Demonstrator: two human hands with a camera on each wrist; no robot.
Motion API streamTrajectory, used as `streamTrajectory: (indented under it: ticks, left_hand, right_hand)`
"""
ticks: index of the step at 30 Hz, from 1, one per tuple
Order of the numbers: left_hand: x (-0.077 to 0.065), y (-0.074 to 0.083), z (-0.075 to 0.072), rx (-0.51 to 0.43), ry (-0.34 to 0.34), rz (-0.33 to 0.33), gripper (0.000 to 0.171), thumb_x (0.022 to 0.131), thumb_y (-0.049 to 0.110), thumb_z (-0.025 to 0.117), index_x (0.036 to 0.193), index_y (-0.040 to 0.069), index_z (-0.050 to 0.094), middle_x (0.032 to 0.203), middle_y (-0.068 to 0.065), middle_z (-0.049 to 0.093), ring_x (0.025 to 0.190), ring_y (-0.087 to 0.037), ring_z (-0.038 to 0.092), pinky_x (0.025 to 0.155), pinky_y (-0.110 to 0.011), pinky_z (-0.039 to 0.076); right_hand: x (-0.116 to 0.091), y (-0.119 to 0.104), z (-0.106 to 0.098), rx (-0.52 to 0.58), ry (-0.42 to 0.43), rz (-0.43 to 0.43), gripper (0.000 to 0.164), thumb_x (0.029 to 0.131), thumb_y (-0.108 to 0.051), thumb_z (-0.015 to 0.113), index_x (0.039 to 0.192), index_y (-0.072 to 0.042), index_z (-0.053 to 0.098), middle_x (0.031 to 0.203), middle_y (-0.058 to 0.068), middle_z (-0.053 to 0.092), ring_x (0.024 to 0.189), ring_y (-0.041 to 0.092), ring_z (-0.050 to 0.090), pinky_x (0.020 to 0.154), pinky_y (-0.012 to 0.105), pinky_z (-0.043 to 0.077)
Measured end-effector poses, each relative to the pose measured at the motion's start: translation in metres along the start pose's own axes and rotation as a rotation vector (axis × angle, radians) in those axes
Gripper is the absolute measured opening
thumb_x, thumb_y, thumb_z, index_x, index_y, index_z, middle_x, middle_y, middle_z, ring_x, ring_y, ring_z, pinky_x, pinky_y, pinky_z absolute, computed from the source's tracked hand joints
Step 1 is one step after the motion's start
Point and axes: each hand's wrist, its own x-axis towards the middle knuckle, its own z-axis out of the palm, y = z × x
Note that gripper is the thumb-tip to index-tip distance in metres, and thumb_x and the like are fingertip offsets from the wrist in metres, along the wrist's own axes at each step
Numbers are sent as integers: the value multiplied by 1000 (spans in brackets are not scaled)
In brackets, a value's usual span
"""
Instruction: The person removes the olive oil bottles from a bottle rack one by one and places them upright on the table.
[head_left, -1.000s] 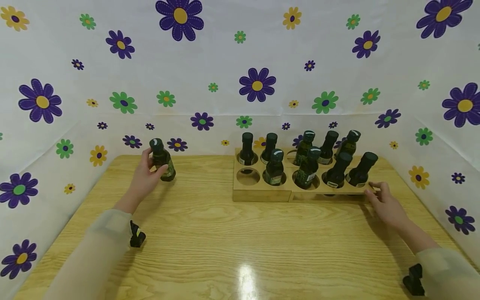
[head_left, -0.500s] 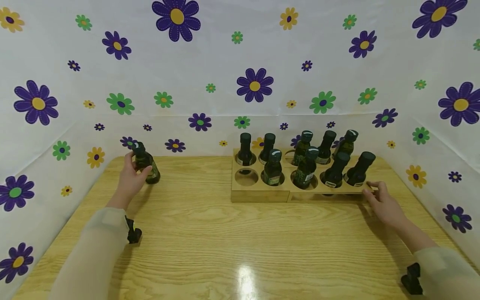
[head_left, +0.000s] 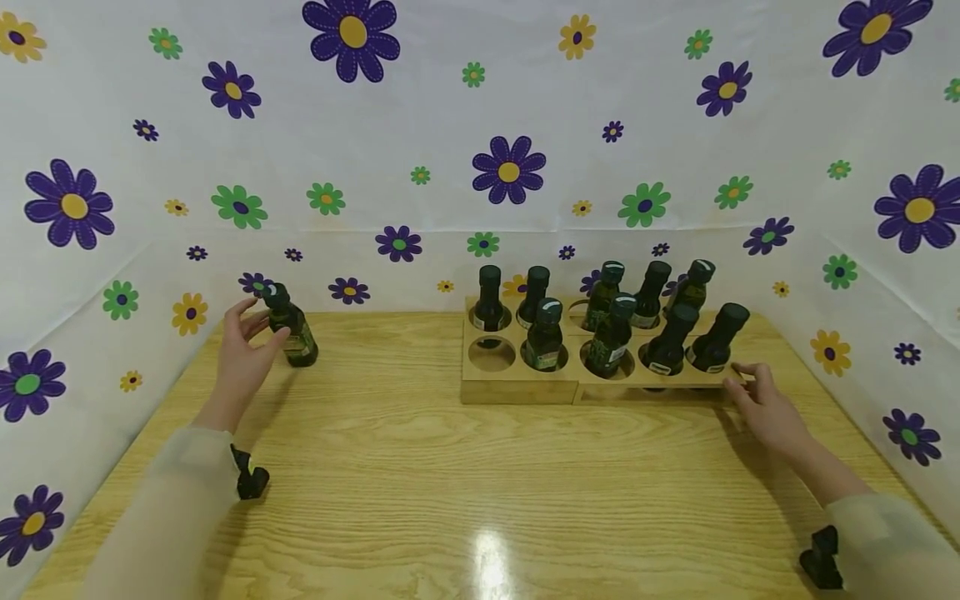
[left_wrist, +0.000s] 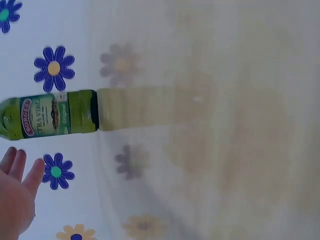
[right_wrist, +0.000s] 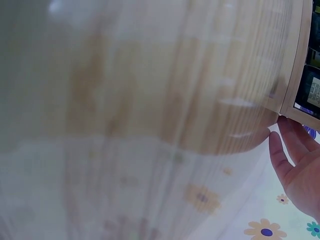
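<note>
A small green olive oil bottle [head_left: 300,337] with a dark cap stands upright on the table at the left. Its Borges label [left_wrist: 45,116] shows in the left wrist view. Beside it is my left hand [head_left: 243,354], fingers spread and apart from the glass. At the right stands a wooden bottle rack [head_left: 517,392] with two rows of round holes, and several dark bottles [head_left: 611,337] sit in it, some leaning. My right hand [head_left: 768,412] touches the rack's front right corner with its fingertips; the right wrist view shows these fingers [right_wrist: 292,140] nearly straight against the wood.
The front left hole [head_left: 492,354] of the rack holds no bottle. Wood-grain table [head_left: 420,483] surface lies between bottle and rack. A white cloth [head_left: 420,108] with printed flowers rises behind the table and at both sides. Black wrist devices [head_left: 250,482] sit at the sleeves.
My left hand carried the olive oil bottle leftward and set it on the table, then let go and drew back to the left. The right hand stays at the rack's corner.
</note>
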Motion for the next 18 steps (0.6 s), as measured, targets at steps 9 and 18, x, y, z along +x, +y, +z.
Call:
streamTrajectory:
  ticks: [9, 18]
  left_hand:
    - [-35, 20, 13, -76, 152, 96, 54, 95, 8, 63, 142, 7, 38, 138, -14, 47, 124, -24, 44, 99, -35, 41]
    - [-54, 88, 74, -168, -67, 295, 44, 92, -8, 60, 132, -10, 43, 128, -28, 52, 116, -41, 49, 95, -31, 45]
  right_hand:
    - [1, -3, 0, 2, 8, -10, 51, 108, -31, 27, 139, 9, 20, 125, 45, 44, 104, 59, 50, 67, 44, 43]
    - [-1, -1, 0, 2, 9, -6, 50, 108, -30, 27, 138, 9, 20, 125, 45, 44, 102, 57, 52, 69, 49, 44]
